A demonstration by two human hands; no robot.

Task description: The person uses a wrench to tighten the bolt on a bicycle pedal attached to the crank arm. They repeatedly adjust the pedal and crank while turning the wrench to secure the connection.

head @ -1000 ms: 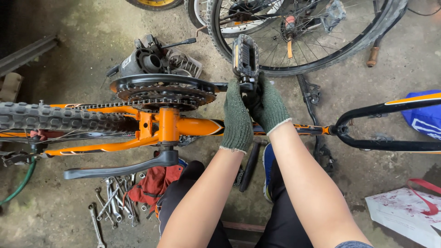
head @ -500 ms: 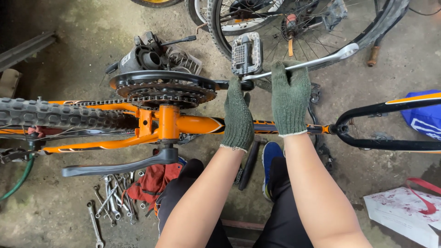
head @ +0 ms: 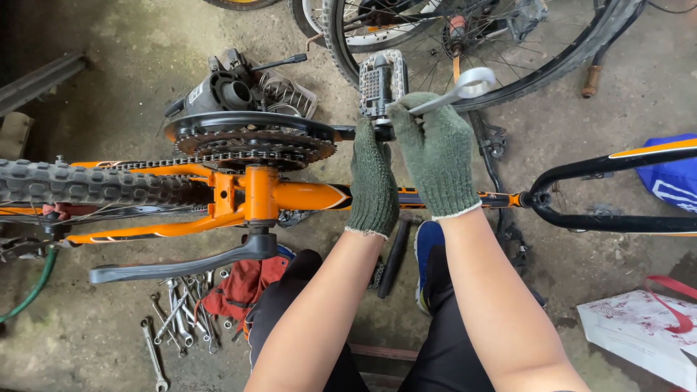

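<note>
While both gloved hands work at the end of the crank, our right hand [head: 438, 156] is closed in a fist round the shank of a silver spanner [head: 456, 90], whose ring end sticks up and away to the right, free of anything. Its other end is hidden under the glove, so we cannot tell whether it sits on the pedal axle. Our left hand [head: 372, 181] reaches forward beside the right, fingers curled at the joint where the pedal [head: 377, 81] meets the crank [head: 345, 133]; how tightly it grips is not clear from here, but it seems to steady that joint against the spanner's pull.

That grey pedal stands on edge just beyond the fingertips, touching the left glove. Left of it lies the chainring [head: 250, 141] with the chain [head: 145, 165] running off toward the knobbly tyre [head: 87, 183]. Below runs the orange frame [head: 290, 196], lying upside-down or on its side so the drivetrain faces us; the opposite crank arm [head: 181, 265] points left, bare of a pedal.

On the concrete beneath, near our knees, a fan of spanners [head: 174, 323] rests beside a red rag [head: 236, 294], within easy reach. Another wheel [head: 508, 51] leans beyond the pedal, a black motor-like part [head: 225, 91] lies above the chainring, and a white bag [head: 639, 330] sits at lower right.
</note>
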